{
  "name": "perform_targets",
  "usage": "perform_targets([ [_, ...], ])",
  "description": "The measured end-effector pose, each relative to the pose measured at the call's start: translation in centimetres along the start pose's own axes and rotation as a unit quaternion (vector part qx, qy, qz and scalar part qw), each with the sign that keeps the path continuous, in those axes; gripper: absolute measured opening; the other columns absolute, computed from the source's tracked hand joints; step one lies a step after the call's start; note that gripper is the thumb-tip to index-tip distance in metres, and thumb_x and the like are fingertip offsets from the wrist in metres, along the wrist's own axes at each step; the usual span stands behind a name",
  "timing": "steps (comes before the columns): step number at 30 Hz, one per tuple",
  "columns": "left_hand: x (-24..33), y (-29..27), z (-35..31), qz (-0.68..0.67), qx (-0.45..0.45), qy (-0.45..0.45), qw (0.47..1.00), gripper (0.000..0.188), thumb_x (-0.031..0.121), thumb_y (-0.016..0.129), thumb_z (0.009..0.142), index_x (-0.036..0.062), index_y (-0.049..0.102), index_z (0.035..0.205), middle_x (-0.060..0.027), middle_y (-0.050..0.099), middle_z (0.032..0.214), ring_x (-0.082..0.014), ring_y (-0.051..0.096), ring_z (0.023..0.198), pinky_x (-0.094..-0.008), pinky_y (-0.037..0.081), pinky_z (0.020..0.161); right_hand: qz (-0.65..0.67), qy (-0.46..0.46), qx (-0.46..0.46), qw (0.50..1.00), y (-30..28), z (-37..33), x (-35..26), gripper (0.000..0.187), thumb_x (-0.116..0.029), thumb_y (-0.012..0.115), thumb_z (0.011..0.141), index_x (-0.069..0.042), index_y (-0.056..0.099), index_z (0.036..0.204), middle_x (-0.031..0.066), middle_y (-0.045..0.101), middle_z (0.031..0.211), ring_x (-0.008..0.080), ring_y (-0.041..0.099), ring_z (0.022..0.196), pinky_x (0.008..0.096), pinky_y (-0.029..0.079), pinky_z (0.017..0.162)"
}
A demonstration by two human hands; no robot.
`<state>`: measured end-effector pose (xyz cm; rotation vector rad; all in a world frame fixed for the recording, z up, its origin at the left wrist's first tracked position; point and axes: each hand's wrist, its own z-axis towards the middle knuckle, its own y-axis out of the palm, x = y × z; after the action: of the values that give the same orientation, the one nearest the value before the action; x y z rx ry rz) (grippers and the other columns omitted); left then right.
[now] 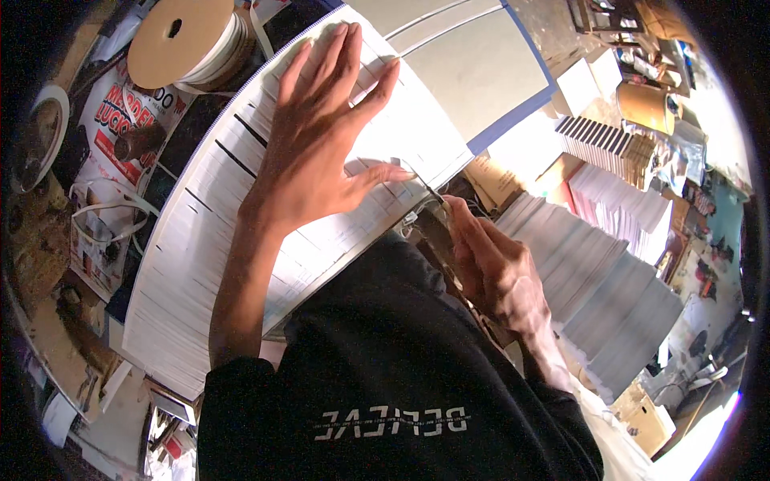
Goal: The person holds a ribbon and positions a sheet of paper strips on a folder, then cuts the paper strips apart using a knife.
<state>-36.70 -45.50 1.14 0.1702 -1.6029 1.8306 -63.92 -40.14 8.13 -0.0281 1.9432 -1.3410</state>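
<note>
A long row of white paper bundles, pressed side by side with dark gaps between some, runs from the lower left to the upper middle. My left hand lies on it with fingers spread and the thumb pointing right. At the row's right edge my right hand is closed around a thin, dark, blade-like tool. The tip of this tool reaches the paper close to my left thumb. Most of its handle is hidden in my fingers, so its exact kind is unclear.
A spool with a cardboard flange stands at the upper left, beside a printed sack. A blue-edged pale board lies beyond the row. Tall paper stacks and a pile of dark-striped blocks stand to the right.
</note>
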Motion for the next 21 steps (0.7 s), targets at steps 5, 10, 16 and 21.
perform_targets([
  [5, 0.1, -0.3, 0.1, -0.001, -0.003, 0.003, 1.0, 0.101, 0.044, 0.087, 0.077, 0.0094, 0.042, 0.162, -0.0305, 0.022, 0.171, -0.0437, 0.021, 0.16, -0.0565, 0.014, 0.128, -0.004, 0.024, -0.023, 0.999, 0.1, -0.4, -0.1, 0.067, -0.002, 0.068, 0.094, -0.005, 0.044, 0.156, 0.0115, 0.064, 0.086, 0.0305, 0.065, 0.06, 0.0443, 0.053, 0.048],
  [10, -0.1, -0.1, -0.1, -0.005, 0.0, 0.0, 1.0, 0.103, 0.043, 0.087, 0.077, 0.0097, 0.041, 0.162, -0.0309, 0.02, 0.171, -0.0422, 0.019, 0.16, -0.0567, 0.013, 0.128, -0.011, 0.097, -0.038, 0.994, 0.0, -0.2, -1.8, 0.047, 0.003, 0.063, 0.099, -0.003, 0.057, 0.145, 0.0164, 0.069, 0.088, 0.032, 0.073, 0.071, 0.0423, 0.058, 0.061],
  [16, 0.0, -0.1, 0.0, -0.003, -0.002, 0.0, 1.0, 0.104, 0.048, 0.086, 0.077, 0.0099, 0.041, 0.163, -0.0309, 0.02, 0.171, -0.0421, 0.019, 0.161, -0.057, 0.011, 0.128, -0.002, 0.086, -0.018, 0.996, -0.3, -0.4, -1.7, 0.046, 0.002, 0.063, 0.099, -0.002, 0.058, 0.145, 0.0173, 0.07, 0.088, 0.0325, 0.074, 0.07, 0.0429, 0.057, 0.06],
  [21, -0.3, 0.3, -0.3, -0.001, -0.002, -0.001, 1.0, 0.103, 0.05, 0.085, 0.079, 0.01, 0.04, 0.163, -0.0309, 0.02, 0.171, -0.042, 0.019, 0.161, -0.0575, 0.011, 0.128, 0.007, 0.085, -0.018, 0.996, -0.3, -0.1, -1.5, 0.045, 0.001, 0.064, 0.099, -0.002, 0.059, 0.144, 0.0179, 0.071, 0.089, 0.0329, 0.074, 0.072, 0.0417, 0.058, 0.06],
])
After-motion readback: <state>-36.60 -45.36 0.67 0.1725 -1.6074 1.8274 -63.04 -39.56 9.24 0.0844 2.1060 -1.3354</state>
